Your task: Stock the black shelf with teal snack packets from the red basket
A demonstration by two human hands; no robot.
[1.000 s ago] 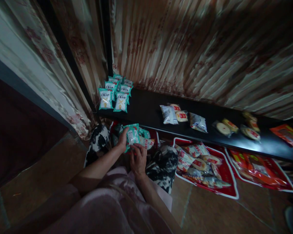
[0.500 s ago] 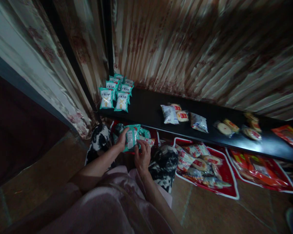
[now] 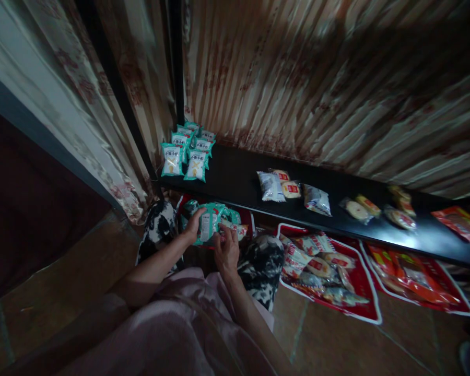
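My left hand [image 3: 191,228] is closed on the left edge of a teal snack bag [image 3: 208,225], its printed pale panel facing up. By the bag's lower right edge is my right hand [image 3: 227,253], fingers apart; whether the fingertips touch the bag is hard to make out. Both hands are over a red basket with a white rim [image 3: 253,223], between my knees, where more teal bags [image 3: 231,215] and a red-and-white packet [image 3: 241,230] lie. Matching teal snack bags [image 3: 173,159] stand in two rows at the left end of the black shelf [image 3: 235,177].
Farther along the shelf lie silver-backed packets [image 3: 271,186], round wrapped pastries [image 3: 356,210] and an orange packet [image 3: 460,222]. On the tiled floor, a second red basket [image 3: 370,300] holds mixed packets and a third basket [image 3: 468,308] orange ones. Curtains [image 3: 235,94] hang behind; a black post [image 3: 176,68] rises at left.
The held bag has lowered slightly towards the basket. My right hand has shifted a little down and left, fingers more apart. The view has tilted slightly.
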